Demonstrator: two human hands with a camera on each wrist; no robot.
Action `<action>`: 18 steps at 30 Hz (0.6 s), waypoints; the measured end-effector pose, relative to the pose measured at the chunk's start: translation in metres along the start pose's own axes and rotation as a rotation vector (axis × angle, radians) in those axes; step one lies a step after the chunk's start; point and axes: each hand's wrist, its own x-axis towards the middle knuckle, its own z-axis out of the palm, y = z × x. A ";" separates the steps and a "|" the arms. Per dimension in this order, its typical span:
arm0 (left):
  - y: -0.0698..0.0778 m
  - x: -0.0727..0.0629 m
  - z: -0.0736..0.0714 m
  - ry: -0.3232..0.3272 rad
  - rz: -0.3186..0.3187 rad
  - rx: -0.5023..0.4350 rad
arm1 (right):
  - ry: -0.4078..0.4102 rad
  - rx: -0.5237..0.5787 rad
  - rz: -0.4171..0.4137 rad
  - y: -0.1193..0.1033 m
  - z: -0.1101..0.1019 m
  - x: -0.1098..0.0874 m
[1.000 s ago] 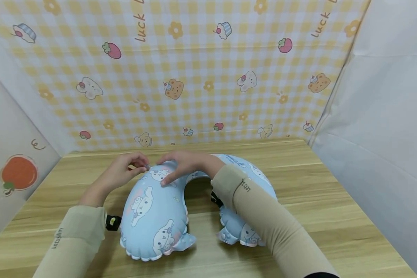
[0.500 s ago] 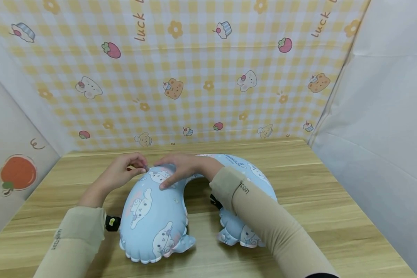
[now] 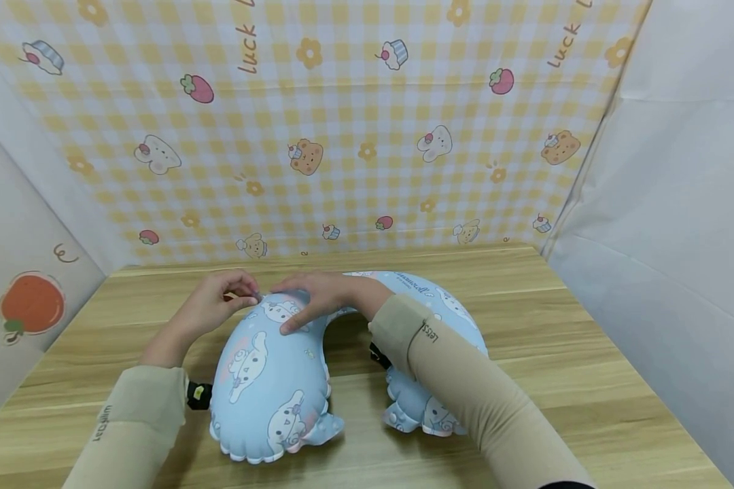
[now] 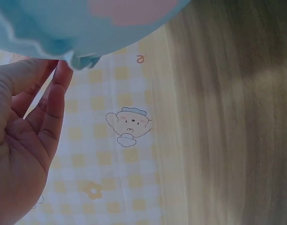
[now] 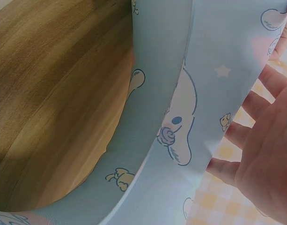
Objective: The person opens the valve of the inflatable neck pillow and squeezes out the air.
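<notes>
A light-blue inflatable U-shaped neck pillow (image 3: 269, 380) with white puppy prints lies on the wooden table, its two ends toward me. At the far outer edge of its left arm, my left hand (image 3: 217, 299) pinches the small air valve (image 3: 259, 297) between thumb and fingers. The left wrist view shows the valve (image 4: 82, 61) sticking out under the pillow's rim, right at the fingertips. My right hand (image 3: 321, 295) lies spread over the top of that same arm, thumb on the near side. In the right wrist view its fingers (image 5: 225, 168) press along the pillow's outer edge.
The wooden tabletop (image 3: 563, 380) extends around the pillow. A yellow checked cloth (image 3: 367, 190) hangs at the back, with white side panels (image 3: 679, 224) at left and right. A black wrist strap (image 3: 198, 394) shows beside the left sleeve.
My right hand has shifted slightly left on the pillow, and the left arm's near end has dipped a little. The left hand stays at the valve.
</notes>
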 end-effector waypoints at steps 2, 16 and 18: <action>-0.001 0.000 0.000 -0.001 -0.001 -0.005 | -0.001 0.003 0.002 0.000 0.000 0.000; -0.002 -0.001 0.002 0.013 -0.036 -0.016 | -0.002 -0.017 0.008 0.002 0.001 0.001; -0.002 -0.001 0.002 0.020 -0.046 -0.015 | -0.001 -0.021 0.012 0.002 0.001 0.001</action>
